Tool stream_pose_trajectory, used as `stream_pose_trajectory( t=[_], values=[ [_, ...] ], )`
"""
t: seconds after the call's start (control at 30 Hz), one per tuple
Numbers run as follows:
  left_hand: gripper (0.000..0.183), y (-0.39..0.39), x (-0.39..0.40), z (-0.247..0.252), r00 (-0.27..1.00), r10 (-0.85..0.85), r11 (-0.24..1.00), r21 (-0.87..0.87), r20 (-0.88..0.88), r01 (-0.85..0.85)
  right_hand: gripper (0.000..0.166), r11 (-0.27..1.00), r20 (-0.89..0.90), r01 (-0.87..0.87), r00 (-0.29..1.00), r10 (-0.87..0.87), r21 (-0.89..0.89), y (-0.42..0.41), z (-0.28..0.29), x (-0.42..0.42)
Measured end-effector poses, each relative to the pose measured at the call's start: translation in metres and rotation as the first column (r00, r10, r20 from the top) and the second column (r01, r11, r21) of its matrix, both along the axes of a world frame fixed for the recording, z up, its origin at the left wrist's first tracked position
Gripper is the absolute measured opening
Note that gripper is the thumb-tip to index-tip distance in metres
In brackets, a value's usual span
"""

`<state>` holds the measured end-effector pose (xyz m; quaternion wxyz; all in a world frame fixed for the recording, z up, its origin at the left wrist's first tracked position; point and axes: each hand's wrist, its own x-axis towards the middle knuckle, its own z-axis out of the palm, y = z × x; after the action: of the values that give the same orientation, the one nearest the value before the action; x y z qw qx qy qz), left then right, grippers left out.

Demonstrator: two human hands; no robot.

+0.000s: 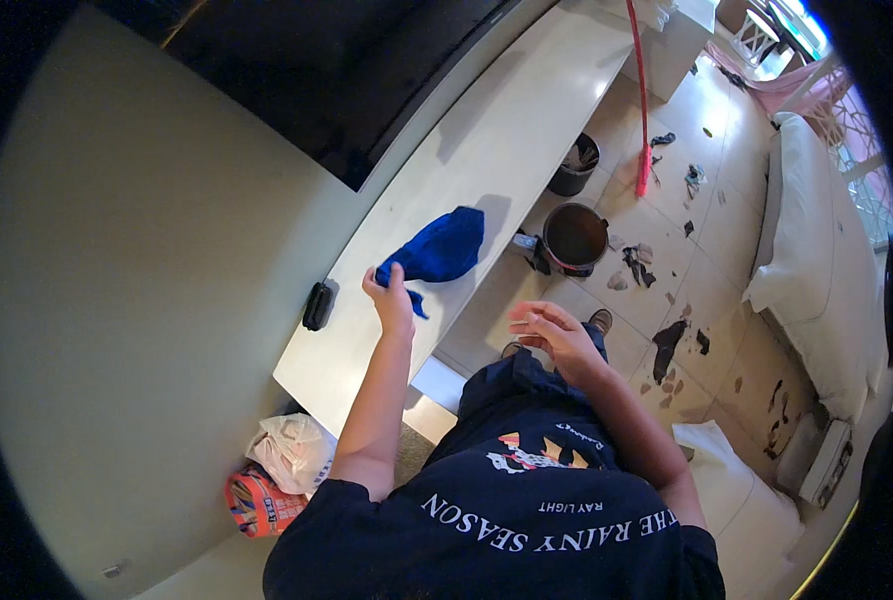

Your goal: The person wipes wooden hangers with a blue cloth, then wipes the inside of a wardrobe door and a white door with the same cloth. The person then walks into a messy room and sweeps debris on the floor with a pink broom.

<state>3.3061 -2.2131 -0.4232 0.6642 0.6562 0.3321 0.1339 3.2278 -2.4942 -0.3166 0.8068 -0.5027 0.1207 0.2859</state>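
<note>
A blue cloth (443, 246) hangs from my left hand (392, 295), pinched between thumb and fingers above the long white cabinet top (484, 139). A smaller strip of the cloth dangles beside my wrist. My right hand (559, 337) is raised over the tiled floor in front of my body, its fingers apart and slightly curled, with nothing in them. On the white top near the wall lies a small black case (317, 306), to the left of my left hand.
A mop bucket (575, 236) and a dark bin (575, 166) stand beside the cabinet. A red-handled broom (644, 169) reaches the floor, where dark scraps (668, 349) are scattered. White sofas (814, 277) stand right; plastic bags (293, 450) lie at the cabinet's near end. A large black screen (326, 67) is on the wall.
</note>
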Motion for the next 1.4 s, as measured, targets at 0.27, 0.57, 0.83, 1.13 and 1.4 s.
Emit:
stream_pose_trajectory(
  t=[0.27,0.57,0.83,1.13,1.4],
  values=[
    [0.069,-0.041,0.014,-0.016,0.772,-0.437,0.121,0.820,-0.462,0.559,0.034,0.997,0.079,-0.033,0.996,0.039,-0.071,-0.010,-0.006,0.020],
    [0.072,-0.081,0.072,-0.047,0.635,-0.144,0.083,0.630,-0.759,0.772,0.029,0.982,0.041,0.170,0.985,-0.167,-0.084,-0.061,-0.008,0.029],
    [0.078,-0.125,0.156,-0.027,0.499,-0.008,0.339,0.467,-0.866,0.816,0.031,0.970,0.000,0.224,0.974,-0.225,-0.092,-0.093,-0.043,0.002],
    [0.073,-0.109,0.156,-0.056,0.675,0.008,0.455,0.604,-0.738,0.655,0.030,0.975,0.008,0.212,0.977,-0.212,-0.066,-0.189,-0.052,0.031],
    [0.078,-0.207,0.083,-0.107,0.930,-0.336,0.347,0.898,-0.150,0.270,0.027,0.931,0.110,0.362,0.928,-0.356,-0.036,-0.348,-0.033,0.068]
  ],
)
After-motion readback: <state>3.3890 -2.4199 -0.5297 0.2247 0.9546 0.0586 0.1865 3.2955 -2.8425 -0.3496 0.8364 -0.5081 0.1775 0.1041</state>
